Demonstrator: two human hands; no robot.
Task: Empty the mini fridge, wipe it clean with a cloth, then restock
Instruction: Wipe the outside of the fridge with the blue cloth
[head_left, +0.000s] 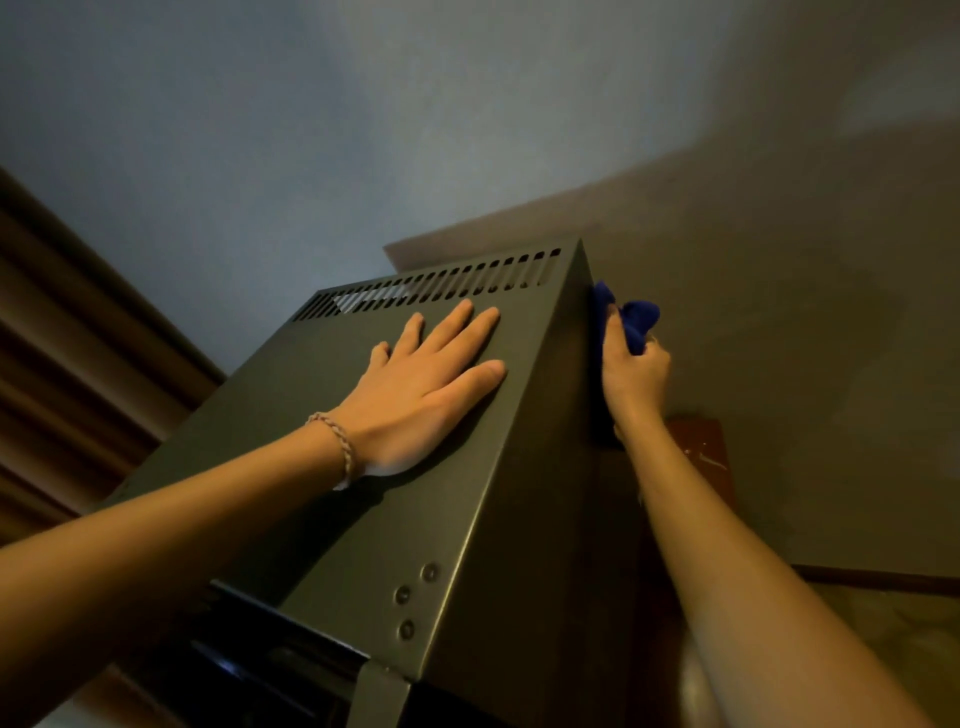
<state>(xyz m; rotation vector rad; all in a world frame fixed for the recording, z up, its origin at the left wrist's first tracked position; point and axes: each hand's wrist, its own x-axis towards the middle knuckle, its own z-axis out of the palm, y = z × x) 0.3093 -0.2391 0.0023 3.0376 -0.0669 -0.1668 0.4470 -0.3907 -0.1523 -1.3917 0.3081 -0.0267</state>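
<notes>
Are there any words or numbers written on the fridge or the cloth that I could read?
None: nothing readable shows in this picture.
The mini fridge top has only vent slots and three round screws, no label.
The blue cloth in the right hand is plain.
The left hand lies flat on the top; its bracelet carries no writing.

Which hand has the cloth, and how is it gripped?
The right hand grips the bunched blue cloth around its middle; the left hand lies flat on the fridge.

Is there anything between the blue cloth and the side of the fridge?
Nothing visible. The right hand presses the cloth against the fridge side; the contact itself is hidden behind the edge.
</notes>
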